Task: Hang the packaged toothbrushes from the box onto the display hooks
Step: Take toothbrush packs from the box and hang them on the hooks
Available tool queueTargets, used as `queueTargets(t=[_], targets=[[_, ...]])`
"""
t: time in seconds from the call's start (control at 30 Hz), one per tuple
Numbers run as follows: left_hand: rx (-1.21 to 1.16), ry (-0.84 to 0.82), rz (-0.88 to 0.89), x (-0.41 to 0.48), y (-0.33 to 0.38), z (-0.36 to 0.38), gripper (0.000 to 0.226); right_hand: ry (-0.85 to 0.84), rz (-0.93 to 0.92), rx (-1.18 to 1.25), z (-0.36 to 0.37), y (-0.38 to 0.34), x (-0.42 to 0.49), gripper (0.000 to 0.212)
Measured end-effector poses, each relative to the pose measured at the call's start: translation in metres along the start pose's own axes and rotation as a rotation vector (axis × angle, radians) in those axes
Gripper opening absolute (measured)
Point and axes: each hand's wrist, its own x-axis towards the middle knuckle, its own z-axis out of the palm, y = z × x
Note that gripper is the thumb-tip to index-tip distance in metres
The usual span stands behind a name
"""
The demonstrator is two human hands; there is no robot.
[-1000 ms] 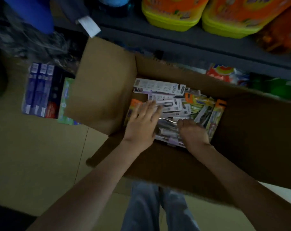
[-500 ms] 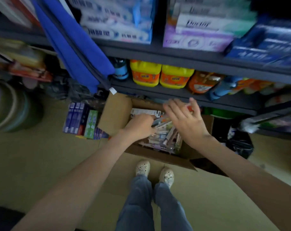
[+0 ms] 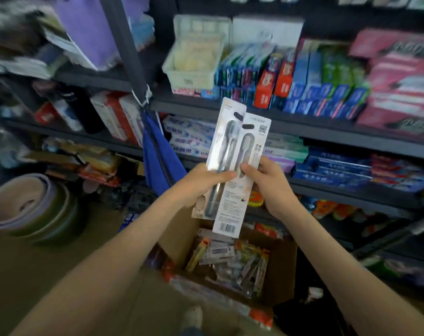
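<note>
Above the open cardboard box (image 3: 282,265), which stands on the floor, both hands hold two flat toothbrush packs upright and side by side. The left hand (image 3: 201,183) grips the left pack (image 3: 226,132) around its lower half, thumb laid across the front and fingers curled behind. The right hand (image 3: 271,187) pinches the right pack (image 3: 251,146), thumb on the front near its middle and fingers behind its far edge. The right pack overlaps the left one and lies in front of it, its barcode end hanging just over the box's rear rim. Each pack shows a dark brush under clear plastic and a hang slot at the top. Inside the box lies a jumble of further packaged toothbrushes (image 3: 230,260), orange, green and grey, piled flat across the bottom. Behind the box rise dark shelves (image 3: 327,137) filled with toothpaste cartons (image 3: 315,81), and a white basket (image 3: 196,57) sits high above the box on an upper shelf. Left of the box and above it hangs a blue cloth (image 3: 157,161); farther left of the box stacked basins (image 3: 29,207) rest on the floor. The picture is blurred, so the print on the packs cannot be read.
</note>
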Motion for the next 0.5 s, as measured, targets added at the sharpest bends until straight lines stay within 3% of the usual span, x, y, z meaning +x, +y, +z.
queueTargets(t=[0.07,0.2,0.3,0.4,0.5], targets=[[-0.005,0.053,0.015,-0.001,0.017,-0.012,0.026,0.002,-0.009,0.013,0.003,-0.02,0.005,0.015],[0.032,0.079,0.007,0.002,0.04,-0.042,0.073,0.077,-0.054,-0.012,0.015,-0.055,0.021,0.014],[-0.062,0.046,0.013,0.004,0.058,-0.066,0.044,0.14,0.016,0.278,0.03,-0.076,0.039,0.017],[-0.16,0.047,0.023,0.006,0.069,-0.092,0.051,0.162,0.146,0.611,0.049,-0.094,0.057,0.022],[-0.278,0.053,0.008,0.023,0.068,-0.121,0.049,0.12,0.163,0.703,0.07,-0.108,0.069,0.029]])
